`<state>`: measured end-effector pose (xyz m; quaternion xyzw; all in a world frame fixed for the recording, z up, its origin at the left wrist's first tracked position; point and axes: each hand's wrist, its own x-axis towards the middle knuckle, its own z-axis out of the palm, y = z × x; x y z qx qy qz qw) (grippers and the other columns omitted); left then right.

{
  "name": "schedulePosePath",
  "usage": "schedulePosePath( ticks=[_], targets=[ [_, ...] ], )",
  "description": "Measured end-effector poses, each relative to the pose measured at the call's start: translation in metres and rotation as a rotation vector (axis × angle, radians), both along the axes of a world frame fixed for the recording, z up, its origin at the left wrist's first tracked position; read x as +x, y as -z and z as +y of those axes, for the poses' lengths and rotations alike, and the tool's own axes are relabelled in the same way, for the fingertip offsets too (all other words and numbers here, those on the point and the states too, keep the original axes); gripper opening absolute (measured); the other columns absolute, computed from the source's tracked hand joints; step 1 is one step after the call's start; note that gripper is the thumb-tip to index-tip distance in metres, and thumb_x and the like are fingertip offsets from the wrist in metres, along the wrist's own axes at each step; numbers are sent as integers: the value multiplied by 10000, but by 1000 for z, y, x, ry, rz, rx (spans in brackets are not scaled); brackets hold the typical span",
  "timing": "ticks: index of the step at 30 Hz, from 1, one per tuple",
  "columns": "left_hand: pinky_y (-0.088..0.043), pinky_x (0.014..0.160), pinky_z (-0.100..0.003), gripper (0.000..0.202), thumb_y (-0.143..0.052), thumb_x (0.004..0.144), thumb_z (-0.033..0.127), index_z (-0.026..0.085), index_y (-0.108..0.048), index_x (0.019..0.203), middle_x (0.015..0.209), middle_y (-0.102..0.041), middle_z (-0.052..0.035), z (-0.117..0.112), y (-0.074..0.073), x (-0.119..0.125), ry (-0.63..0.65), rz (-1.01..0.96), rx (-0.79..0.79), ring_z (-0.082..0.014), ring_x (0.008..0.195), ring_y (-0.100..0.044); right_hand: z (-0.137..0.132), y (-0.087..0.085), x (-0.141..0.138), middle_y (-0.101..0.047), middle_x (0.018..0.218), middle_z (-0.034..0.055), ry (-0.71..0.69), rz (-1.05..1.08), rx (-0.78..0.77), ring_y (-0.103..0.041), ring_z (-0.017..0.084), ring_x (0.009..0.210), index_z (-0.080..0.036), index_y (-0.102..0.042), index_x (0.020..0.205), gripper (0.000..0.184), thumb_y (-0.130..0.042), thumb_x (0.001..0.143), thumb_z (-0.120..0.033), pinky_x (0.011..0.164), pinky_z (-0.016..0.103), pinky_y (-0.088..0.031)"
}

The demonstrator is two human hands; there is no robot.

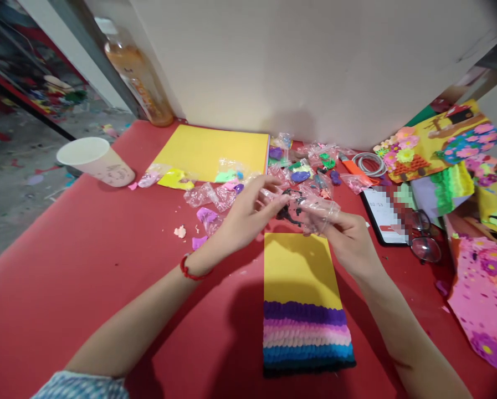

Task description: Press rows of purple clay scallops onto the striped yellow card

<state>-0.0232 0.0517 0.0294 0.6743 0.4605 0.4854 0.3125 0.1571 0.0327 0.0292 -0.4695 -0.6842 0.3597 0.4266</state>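
Note:
Between my two hands is a clear plastic bag (314, 208) with dark bits of clay stuck to it. My left hand (250, 213), with a red cord bracelet (189, 268) on its wrist, has thumb and fingers closed at the dark clay (292, 209). My right hand (352, 238) pinches the bag's other end. Just below the hands lies a yellow card (300, 266). Its lower part bears bands of clay in purple, pink, pale pink, blue and black (306, 338).
Clay bags (215, 194) litter the red table (86, 288) beyond my hands. A paper cup (96, 160) leans at left, near a drink bottle (138, 83) and yellow sheets (215, 147). Rightward are a phone (383, 216), glasses (426, 249), a coiled cable (368, 164) and decorated clay pictures (481, 299).

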Motion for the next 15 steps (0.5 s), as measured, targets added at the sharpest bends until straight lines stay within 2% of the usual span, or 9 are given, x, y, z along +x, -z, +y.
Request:
schedulePosePath(
  ticks=[2,4,7,10,15],
  targets=[
    [-469,578,-213,151,-534,808,240,169,-551,941,856,-590,-33,4,4,2,196,-193,-180,-98,668,-547,1,0,1,-721,801,-21,-35,53,-56,-670,132,701,-273,-695,984,264,-516,827,-157,631,288,-559],
    [-496,611,-222,103,-528,812,233,154,-576,857,776,-601,-22,5,7,5,297,-328,-297,-102,678,-576,1,0,2,-724,779,-16,-35,77,-95,-673,135,691,-257,-705,955,227,-536,820,-186,634,291,-562],
    [-475,533,-201,157,-549,807,231,145,-560,676,627,-579,8,4,8,8,236,-388,-352,-73,545,-549,3,-2,3,-730,889,12,-14,47,-102,-678,165,815,-248,-712,926,180,-600,786,-231,687,310,-563],
    [-378,402,-177,227,-579,791,222,158,-509,585,495,-512,44,2,7,8,142,-346,-303,-47,403,-467,4,-4,4,-724,932,27,-34,24,-120,-670,181,856,-242,-716,902,169,-655,746,-259,671,305,-557],
    [-266,338,-172,333,-572,793,172,186,-383,519,355,-379,93,-3,8,10,71,-262,-206,-31,304,-386,3,-4,1,-714,745,2,-127,24,-117,-647,141,694,-228,-724,715,86,-650,747,-259,595,261,-517]
  ],
)
